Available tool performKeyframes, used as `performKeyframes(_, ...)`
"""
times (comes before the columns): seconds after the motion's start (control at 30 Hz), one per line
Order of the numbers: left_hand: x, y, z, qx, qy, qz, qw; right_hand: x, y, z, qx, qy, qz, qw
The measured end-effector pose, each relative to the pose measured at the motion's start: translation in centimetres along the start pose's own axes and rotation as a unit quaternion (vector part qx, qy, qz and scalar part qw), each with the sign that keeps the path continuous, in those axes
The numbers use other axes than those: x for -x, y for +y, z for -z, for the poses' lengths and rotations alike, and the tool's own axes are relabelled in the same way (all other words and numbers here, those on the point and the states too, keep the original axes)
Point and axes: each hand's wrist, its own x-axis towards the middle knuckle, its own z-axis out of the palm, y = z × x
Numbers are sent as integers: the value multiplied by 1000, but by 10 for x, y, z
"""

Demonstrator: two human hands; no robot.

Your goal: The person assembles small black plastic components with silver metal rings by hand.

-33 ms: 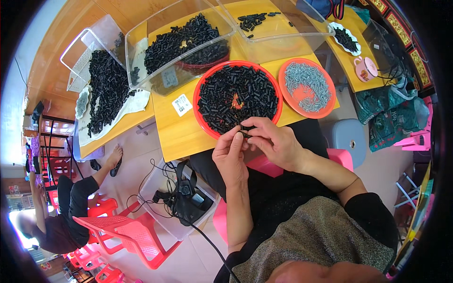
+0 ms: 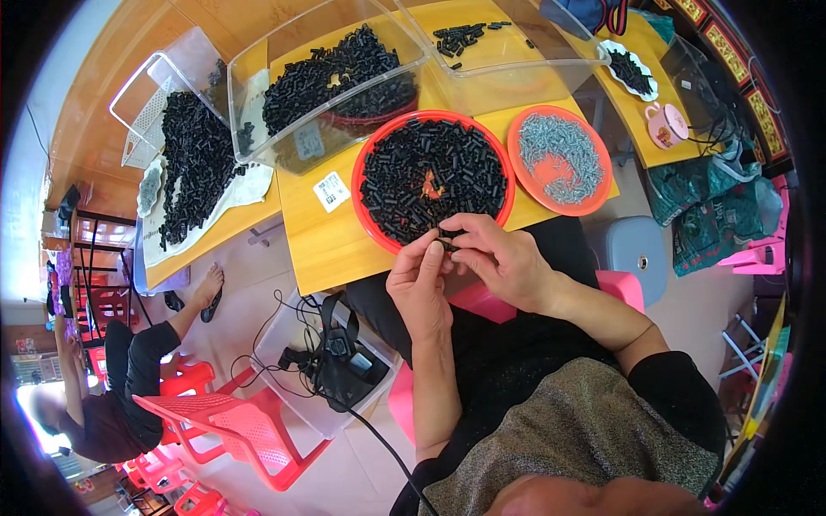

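My left hand (image 2: 422, 284) and my right hand (image 2: 509, 265) meet at the near rim of a red round basin (image 2: 509, 185). Both are closed, fingertips pinched on one small black plastic tube-like piece (image 2: 446, 246), mostly covered by the fingers. A heap of similar black pieces (image 2: 404, 172) fills the basin, with a gap in the middle where a reddish patterned bottom shows. Just right of it, an orange-red plate (image 2: 525, 176) carries many small silvery metal pins or screws (image 2: 572, 155); their exact kind is too small to tell.
Behind the basin stand a clear plastic bin (image 2: 245, 142) of black pieces and another clear bin (image 2: 490, 90) with a few. More pieces lie on a white cloth (image 2: 249, 187) at left. A pink mug (image 2: 667, 126) stands far right. Another person (image 2: 112, 370) sits at left beyond a red chair (image 2: 232, 421).
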Motion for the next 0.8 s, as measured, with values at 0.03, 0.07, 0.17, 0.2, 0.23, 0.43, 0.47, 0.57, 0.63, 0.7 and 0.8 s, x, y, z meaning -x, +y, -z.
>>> performKeyframes(0.03, 1, 1, 0, 0, 0, 0, 1000, 0, 0, 0, 15, 3, 16, 1000)
performKeyframes(0.07, 1, 2, -1, -36, 5, -6, 999, 0, 1, 0, 16, 4, 16, 1000)
performKeyframes(0.17, 4, 4, -8, -64, 9, -20, 998, 1, 2, 0, 7, -4, -29, 1000)
performKeyframes(0.2, 4, 3, -9, -56, 9, -27, 998, 0, 4, 0, -9, 3, -28, 1000)
performKeyframes(0.23, 4, 1, -7, -56, 9, -26, 998, 0, 6, -1, -26, 10, -26, 999)
performKeyframes(0.43, -2, -11, 5, 48, -15, 51, 997, -4, 7, 15, 69, -37, 14, 997)
performKeyframes(0.47, -2, -10, 5, 56, -33, 53, 996, -6, 7, 18, 69, -36, 13, 997)
performKeyframes(0.57, 0, -5, -5, 93, -43, 75, 992, -11, 12, 23, 80, -66, 79, 991)
performKeyframes(0.63, 1, -4, -9, 122, -32, 93, 988, -12, 16, 23, 67, -59, 112, 990)
performKeyframes(0.7, 1, -7, -5, 146, -87, 140, 975, -11, 16, 24, 53, -60, 108, 991)
performKeyframes(0.8, 2, -8, 2, 113, -139, 186, 966, -8, 18, 24, 28, -64, 90, 993)
